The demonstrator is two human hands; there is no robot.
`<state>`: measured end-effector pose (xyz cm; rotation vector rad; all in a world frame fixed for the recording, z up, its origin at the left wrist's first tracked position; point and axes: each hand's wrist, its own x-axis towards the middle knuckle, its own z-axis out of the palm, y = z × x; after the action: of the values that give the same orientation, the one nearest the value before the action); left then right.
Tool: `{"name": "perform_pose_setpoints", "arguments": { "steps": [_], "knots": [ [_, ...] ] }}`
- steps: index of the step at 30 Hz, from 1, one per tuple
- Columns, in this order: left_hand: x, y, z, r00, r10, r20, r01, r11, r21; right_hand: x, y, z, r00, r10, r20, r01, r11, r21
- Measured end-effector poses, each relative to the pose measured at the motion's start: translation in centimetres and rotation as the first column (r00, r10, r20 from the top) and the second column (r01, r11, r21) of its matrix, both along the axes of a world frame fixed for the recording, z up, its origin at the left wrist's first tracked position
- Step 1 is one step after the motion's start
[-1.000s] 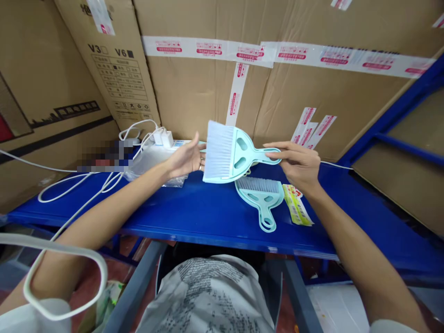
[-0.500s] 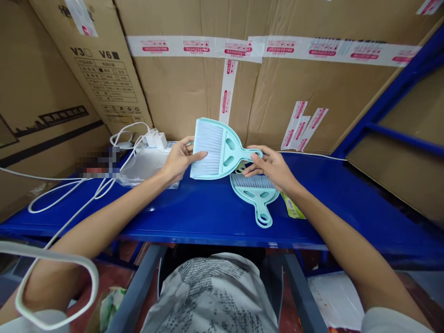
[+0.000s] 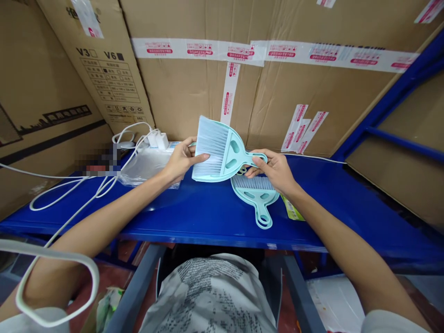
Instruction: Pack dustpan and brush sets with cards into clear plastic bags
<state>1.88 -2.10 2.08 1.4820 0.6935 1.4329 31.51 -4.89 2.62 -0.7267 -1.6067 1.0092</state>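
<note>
Holding a pale mint hand brush (image 3: 222,150) just above the blue desk (image 3: 194,212), we see it near the middle of the frame, tilted with its fan of white bristles pointing to the upper left. Its flat plastic body has two oval cut-outs and narrows into a short handle ending in a loop. Our left hand (image 3: 180,159) grips the bristle end, thumb laid across the white fibres, while our right hand (image 3: 274,169) pinches the handle loop between thumb and fingers. Just below and right of it, a second mint brush (image 3: 258,196) lies flat on the desk, handle toward the lower edge of the frame. A yellow-green packet (image 3: 292,210) peeks out beside our right wrist. At left, white cables (image 3: 69,194) and a clear plastic bag (image 3: 145,166) rest on the desk, with taped cardboard boxes (image 3: 194,83) filling the top of the frame.
</note>
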Motion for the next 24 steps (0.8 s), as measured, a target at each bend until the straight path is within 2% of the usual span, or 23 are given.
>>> {"name": "perform_pose_setpoints", "arguments": {
  "steps": [12, 24],
  "knots": [
    [0.07, -0.49, 0.37, 1.000, 0.002, -0.027, -0.001, 0.999, 0.050, -0.20, 0.06, -0.14, 0.999, -0.023, -0.033, 0.025, 0.999, 0.044],
    [-0.02, -0.41, 0.59, 0.999, 0.002, -0.038, 0.001, 0.997, 0.073, -0.27, 0.29, -0.26, 0.995, -0.081, -0.057, 0.083, 0.996, 0.024]
  ]
}}
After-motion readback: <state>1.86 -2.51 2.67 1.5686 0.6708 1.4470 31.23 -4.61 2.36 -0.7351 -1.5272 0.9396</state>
